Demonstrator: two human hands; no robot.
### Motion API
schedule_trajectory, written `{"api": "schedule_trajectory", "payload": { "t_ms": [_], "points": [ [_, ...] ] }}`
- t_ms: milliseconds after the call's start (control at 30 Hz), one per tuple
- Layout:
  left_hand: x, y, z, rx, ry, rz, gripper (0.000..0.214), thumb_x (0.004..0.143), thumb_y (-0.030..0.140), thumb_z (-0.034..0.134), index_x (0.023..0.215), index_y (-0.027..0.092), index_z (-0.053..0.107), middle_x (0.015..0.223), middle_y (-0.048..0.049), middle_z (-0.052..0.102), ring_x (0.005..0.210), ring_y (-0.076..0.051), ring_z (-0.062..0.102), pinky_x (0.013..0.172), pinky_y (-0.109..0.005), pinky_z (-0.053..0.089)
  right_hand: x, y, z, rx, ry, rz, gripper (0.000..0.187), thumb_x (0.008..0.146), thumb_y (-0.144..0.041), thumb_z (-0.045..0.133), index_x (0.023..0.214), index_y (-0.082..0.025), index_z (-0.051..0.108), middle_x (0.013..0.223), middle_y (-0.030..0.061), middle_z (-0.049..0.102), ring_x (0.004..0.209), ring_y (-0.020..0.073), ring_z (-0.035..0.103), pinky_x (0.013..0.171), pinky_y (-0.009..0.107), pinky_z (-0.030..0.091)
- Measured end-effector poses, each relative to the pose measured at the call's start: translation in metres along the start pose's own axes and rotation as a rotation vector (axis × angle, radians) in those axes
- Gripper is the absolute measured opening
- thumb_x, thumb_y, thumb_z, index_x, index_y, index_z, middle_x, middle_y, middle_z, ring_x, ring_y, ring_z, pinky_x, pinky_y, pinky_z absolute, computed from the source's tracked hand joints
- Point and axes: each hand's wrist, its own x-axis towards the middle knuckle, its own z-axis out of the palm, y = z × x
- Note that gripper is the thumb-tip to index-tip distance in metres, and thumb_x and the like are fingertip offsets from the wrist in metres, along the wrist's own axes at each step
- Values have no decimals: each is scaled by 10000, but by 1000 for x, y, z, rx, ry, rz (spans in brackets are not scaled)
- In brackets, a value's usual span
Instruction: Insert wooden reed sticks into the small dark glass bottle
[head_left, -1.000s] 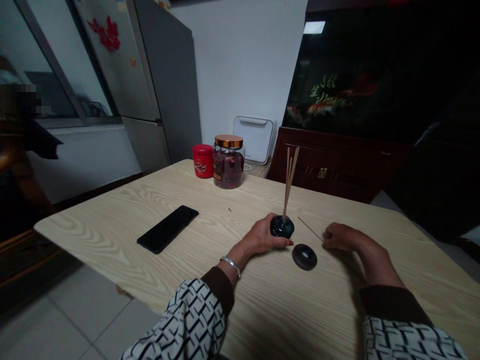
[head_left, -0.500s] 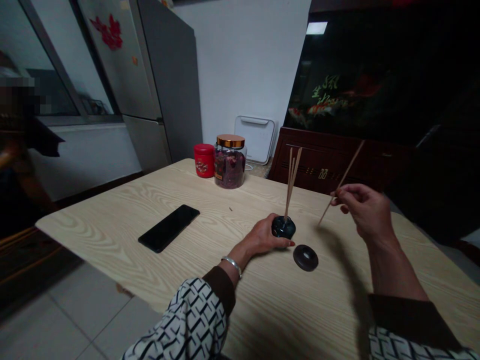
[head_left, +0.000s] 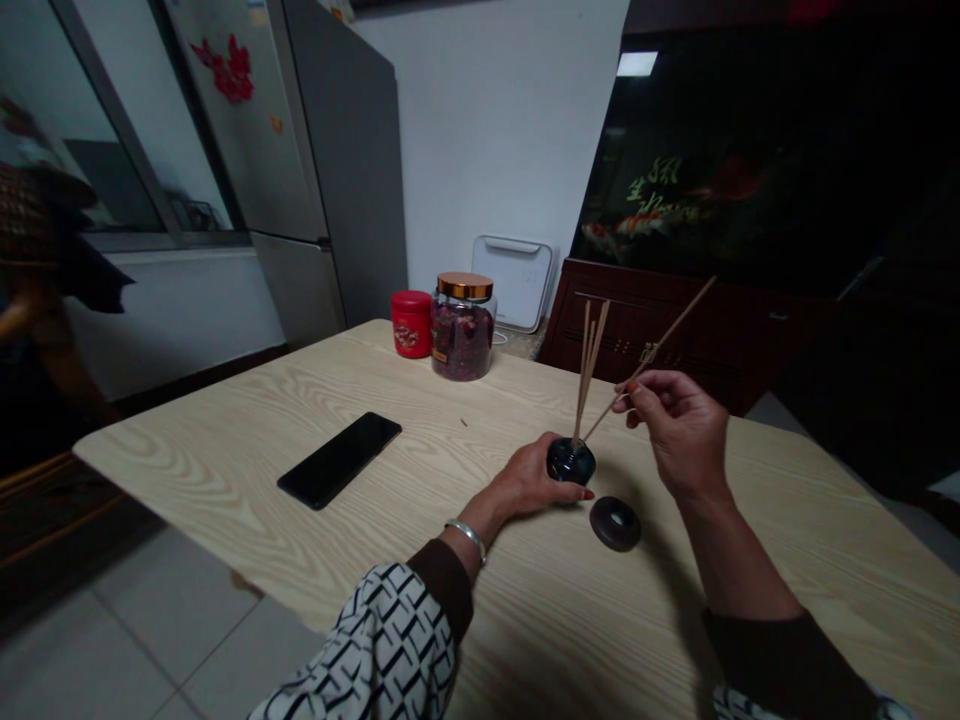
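Note:
My left hand [head_left: 534, 474] is wrapped round a small dark glossy bottle [head_left: 571, 464] on the table. Several thin reed sticks [head_left: 589, 370] stand upright in its mouth, leaning slightly right. My right hand [head_left: 675, 425] pinches one more reed stick [head_left: 682, 318] between thumb and fingers. That stick slants down to the left, its lower tip at the bottle's mouth; whether the tip is inside I cannot tell. A dark round ring-shaped lid [head_left: 615, 523] lies on the table just right of the bottle.
A black phone [head_left: 341, 460] lies on the wooden table [head_left: 420, 530], left of my hands. Toward the back corner stand a red canister [head_left: 411, 325] and a copper-lidded jar [head_left: 462, 335] of dried petals. A tiny brown bit [head_left: 463, 422] lies mid-table. Behind are a fridge and a fish tank.
My right hand has moved left with its stick, bringing the lower tip from open air to the bottle's mouth. The left hand still holds the bottle in place.

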Motion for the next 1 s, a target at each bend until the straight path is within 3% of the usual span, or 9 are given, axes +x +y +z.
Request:
{"api": "schedule_trajectory", "payload": {
  "t_ms": [133,233,400,567,667,733,833,1000],
  "points": [
    [0,1,0,13,2,-3,755,575,500,877,1197,178,595,1018,-71,669,910,-220,605,774,-312,475,-5,8,4,-77,-150,70,193,811,-341,705,856,-173,621,753,29,687,638,147,654,522,244,481],
    [-1,2,0,7,3,-1,737,575,510,874,1168,170,597,990,-59,664,878,-204,594,759,-303,470,-7,16,4,-258,-316,86,181,834,-358,647,855,-182,613,738,22,664,642,153,629,544,260,461],
    [-1,0,0,-31,-16,0,714,583,464,878,1160,156,592,975,-49,665,850,-186,592,732,-288,464,-6,24,-7,-537,-555,99,147,826,-326,586,878,-192,615,878,42,680,696,164,622,647,305,473],
    [1,-4,3,-40,-19,-1,743,575,468,883,1184,156,594,1001,-66,674,902,-219,617,759,-315,490,-8,28,-17,-501,-784,231,484,763,-427,709,1176,-209,580,1200,89,639,948,222,646,800,354,513],
    [3,-6,3,-58,-14,15,873,537,446,907,1280,164,546,1116,-100,664,996,-258,625,858,-374,507,-14,31,-13,-521,-875,222,546,737,-389,741,1227,-215,576,1174,77,656,1021,244,629,878,373,488],
    [3,-7,0,-7,21,46,1030,482,443,929,1370,169,486,1247,-141,615,1123,-311,587,965,-441,478,-17,36,-9,-554,-885,192,506,744,-375,729,1204,-217,592,1113,63,680,997,244,633,882,370,475],
    [3,-9,-6,134,77,44,1236,429,447,943,1482,149,368,1401,-197,501,1292,-379,468,1088,-514,389,-15,49,-6,-676,-798,156,435,762,-424,706,1134,-220,612,1043,60,694,936,242,639,833,355,468],
    [3,-12,-10,192,99,23,1113,568,406,887,1498,129,340,1431,-201,480,1320,-352,454,1124,-493,361,8,84,-6,-871,-556,155,432,797,-490,649,1133,-221,614,1050,89,692,913,251,637,783,352,452]
  ]
}}
